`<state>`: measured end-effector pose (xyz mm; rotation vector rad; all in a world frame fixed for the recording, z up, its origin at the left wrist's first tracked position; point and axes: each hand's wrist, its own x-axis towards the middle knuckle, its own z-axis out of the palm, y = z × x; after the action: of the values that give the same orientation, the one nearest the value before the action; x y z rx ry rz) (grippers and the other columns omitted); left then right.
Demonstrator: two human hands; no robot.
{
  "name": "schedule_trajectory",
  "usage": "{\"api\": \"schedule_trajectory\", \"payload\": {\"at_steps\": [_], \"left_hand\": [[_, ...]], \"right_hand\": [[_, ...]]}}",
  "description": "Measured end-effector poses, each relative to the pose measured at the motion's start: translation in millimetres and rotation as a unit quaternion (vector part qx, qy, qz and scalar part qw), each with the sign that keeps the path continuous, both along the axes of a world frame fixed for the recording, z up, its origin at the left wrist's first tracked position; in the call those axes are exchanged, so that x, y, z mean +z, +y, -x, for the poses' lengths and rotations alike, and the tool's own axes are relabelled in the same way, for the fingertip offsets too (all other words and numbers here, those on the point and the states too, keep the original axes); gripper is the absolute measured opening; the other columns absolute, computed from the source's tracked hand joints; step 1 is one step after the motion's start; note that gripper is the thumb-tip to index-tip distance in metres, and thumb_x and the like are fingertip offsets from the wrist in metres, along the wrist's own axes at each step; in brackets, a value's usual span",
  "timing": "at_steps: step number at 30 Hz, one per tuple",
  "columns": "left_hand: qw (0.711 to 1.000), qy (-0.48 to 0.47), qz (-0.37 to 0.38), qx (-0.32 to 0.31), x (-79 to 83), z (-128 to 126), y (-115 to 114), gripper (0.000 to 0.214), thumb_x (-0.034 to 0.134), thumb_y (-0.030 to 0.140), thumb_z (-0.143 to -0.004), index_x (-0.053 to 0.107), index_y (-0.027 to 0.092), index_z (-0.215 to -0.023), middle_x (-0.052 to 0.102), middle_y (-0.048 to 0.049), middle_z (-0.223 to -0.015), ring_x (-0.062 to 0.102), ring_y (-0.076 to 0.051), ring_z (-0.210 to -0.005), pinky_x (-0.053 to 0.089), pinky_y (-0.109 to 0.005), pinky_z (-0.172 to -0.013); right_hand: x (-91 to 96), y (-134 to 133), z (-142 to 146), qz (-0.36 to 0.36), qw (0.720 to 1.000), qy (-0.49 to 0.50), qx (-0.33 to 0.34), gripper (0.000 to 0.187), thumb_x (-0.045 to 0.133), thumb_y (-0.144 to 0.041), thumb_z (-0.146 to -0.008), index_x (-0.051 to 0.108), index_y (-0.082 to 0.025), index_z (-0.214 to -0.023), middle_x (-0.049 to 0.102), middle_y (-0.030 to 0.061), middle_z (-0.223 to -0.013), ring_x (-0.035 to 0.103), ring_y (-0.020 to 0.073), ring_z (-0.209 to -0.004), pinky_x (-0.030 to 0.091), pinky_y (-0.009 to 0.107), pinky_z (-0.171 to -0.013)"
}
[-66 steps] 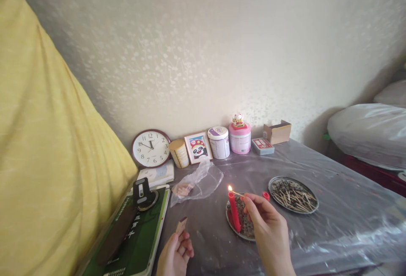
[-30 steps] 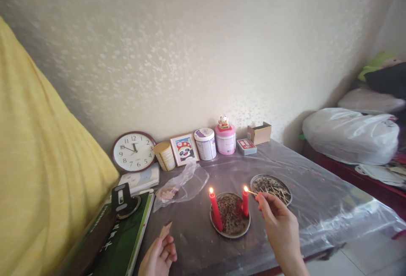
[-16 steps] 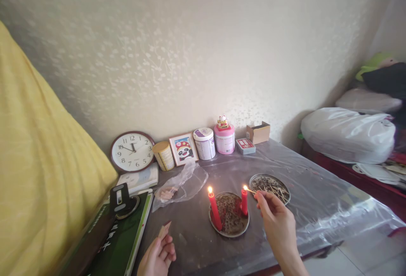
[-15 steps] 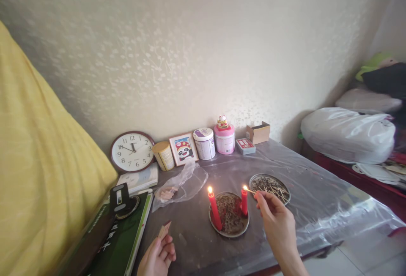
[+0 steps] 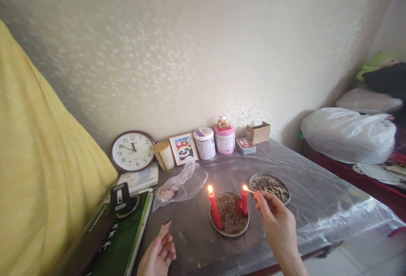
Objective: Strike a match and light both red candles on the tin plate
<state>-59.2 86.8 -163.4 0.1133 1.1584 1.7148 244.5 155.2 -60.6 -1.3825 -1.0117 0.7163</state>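
Observation:
Between the fingertips of my right hand is a thin match, its tip at the flame of the right red candle. The left red candle burns too and leans slightly. Both candles stand on a round, stained metal lid. My left hand is closed around a small matchbox, mostly hidden by the thumb and palm. Just behind my right hand lies a second round dish holding many used matchsticks.
Along the wall stand a clock, a yellow tin, a framed panda picture, two canisters and a small cardboard box. A clear plastic bag lies left of the candles. Green books fill the left edge.

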Motion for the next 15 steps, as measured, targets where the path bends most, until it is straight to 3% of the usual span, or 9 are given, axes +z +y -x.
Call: {"api": "schedule_trajectory", "payload": {"at_steps": [11, 15], "left_hand": [[1.0, 0.002, -0.006, 0.0, 7.1, -4.0, -3.0, 0.031, 0.081, 0.032, -0.05, 0.073, 0.013, -0.072, 0.068, -0.0077, -0.066, 0.058, -0.018, -0.053, 0.047, -0.031, -0.046], [1.0, 0.0, -0.002, -0.007, 4.9, -0.8, -2.7, 0.025, 0.079, 0.03, -0.053, 0.072, 0.013, -0.069, 0.068, -0.0085, -0.067, 0.058, -0.018, -0.053, 0.048, -0.032, -0.047]], "right_hand": [[-2.8, 2.6, -3.2, 0.008, 1.0, 0.003, -0.013, 0.034, 0.064, -0.049, -0.07, 0.07, -0.017, -0.081, 0.069, 0.0044, -0.069, 0.059, 0.0185, -0.061, 0.047, 0.026, -0.057], [10.7, 4.6, -12.4, 0.002, 0.989, 0.147, 0.025, 0.028, 0.072, -0.044, -0.065, 0.068, -0.018, -0.075, 0.064, 0.0017, -0.064, 0.053, 0.0139, -0.054, 0.045, 0.023, -0.049]]}}
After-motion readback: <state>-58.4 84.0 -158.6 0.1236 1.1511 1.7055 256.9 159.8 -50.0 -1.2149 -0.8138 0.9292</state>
